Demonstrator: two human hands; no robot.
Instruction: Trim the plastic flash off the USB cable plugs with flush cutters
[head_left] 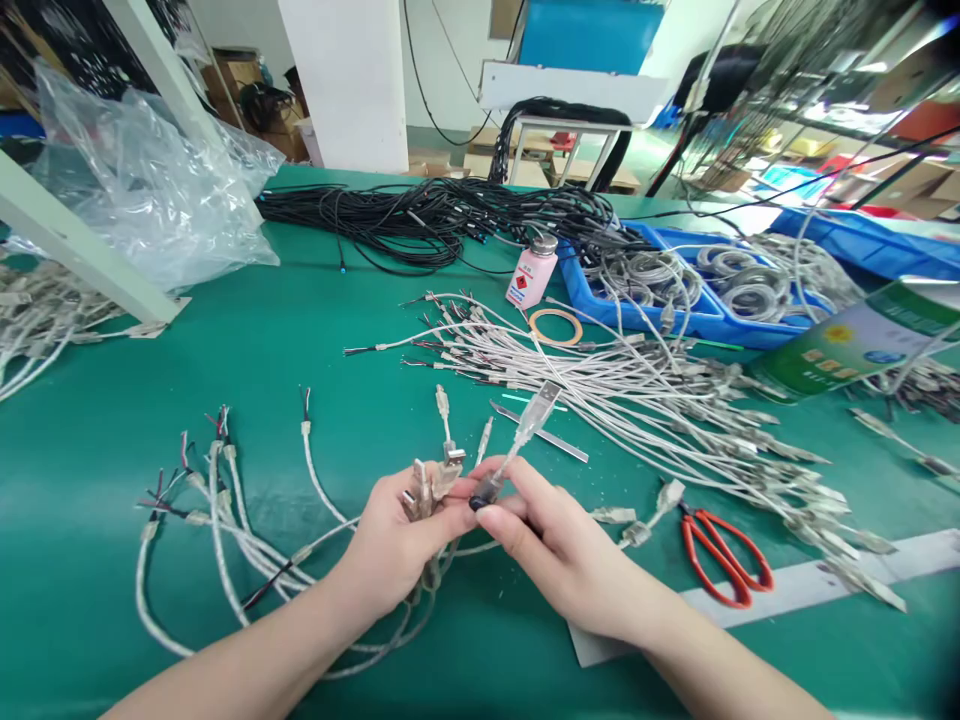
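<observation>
My left hand (401,545) is closed round a bunch of USB cables (429,490); their metal plugs poke up past the fingers, and the white cords trail left to stripped wire ends. Between the thumb and fingers of my right hand (559,545) is another USB connector (536,412), its plug pointing up and to the right. The fingertips of both hands meet near its dark lower end. Just behind the hands lie a thin metal blade (555,440) and a loose connector (443,405) on the green table (277,300).
Right of my hands are red-handled pliers (724,560) on a metal ruler (847,580). Beyond lie a pile of white cables (585,375), a pink bottle (532,272), a tape ring (556,327), blue trays (720,325) and black cables (390,225). Plastic bags (150,190) sit back left.
</observation>
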